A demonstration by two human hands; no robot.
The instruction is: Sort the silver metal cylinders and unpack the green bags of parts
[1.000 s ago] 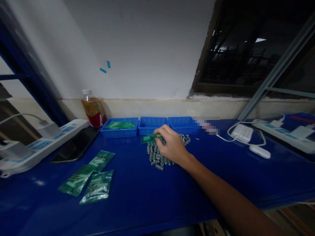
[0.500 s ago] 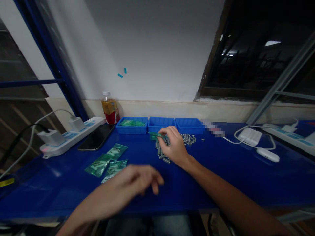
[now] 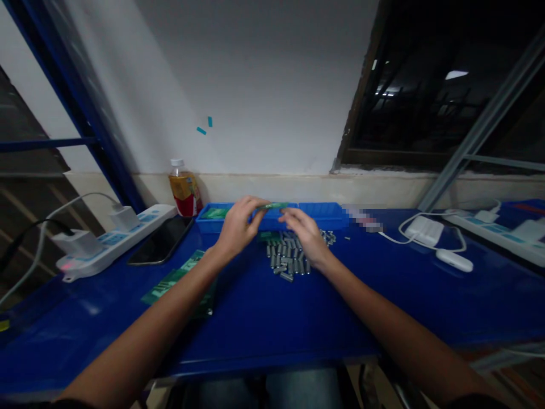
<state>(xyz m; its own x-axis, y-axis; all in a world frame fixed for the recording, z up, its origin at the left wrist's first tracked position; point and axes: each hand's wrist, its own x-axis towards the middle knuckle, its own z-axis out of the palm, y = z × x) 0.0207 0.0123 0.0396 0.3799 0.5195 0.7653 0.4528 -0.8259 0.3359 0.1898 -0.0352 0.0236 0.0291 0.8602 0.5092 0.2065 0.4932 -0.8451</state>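
Observation:
A small green plastic bag (image 3: pixel 275 205) is held up over the blue bins, seen nearly edge-on. My left hand (image 3: pixel 240 227) pinches its left end between thumb and fingers. At the other end, the curled fingertips of my right hand (image 3: pixel 305 233) close on the bag's edge. Below my hands lies a pile of short metal cylinders (image 3: pixel 287 255), with another green piece of plastic (image 3: pixel 269 236) at its back left. Smaller metal parts (image 3: pixel 328 237) are partly hidden behind my right hand. Filled green bags (image 3: pixel 170 284) lie under my left forearm, partly covered.
Three blue bins (image 3: pixel 323 215) stand in a row by the wall; the left one holds green bags (image 3: pixel 215 213). To the left are a phone (image 3: pixel 162 241), a power strip (image 3: pixel 140 224) and a bottle (image 3: pixel 185 190). A white charger (image 3: pixel 424 230) and cables lie right.
My left hand has moved up and forward from the near table to grip the green bag. My right hand has lifted the bag slightly, uncovering more cylinders. The view has shifted a little.

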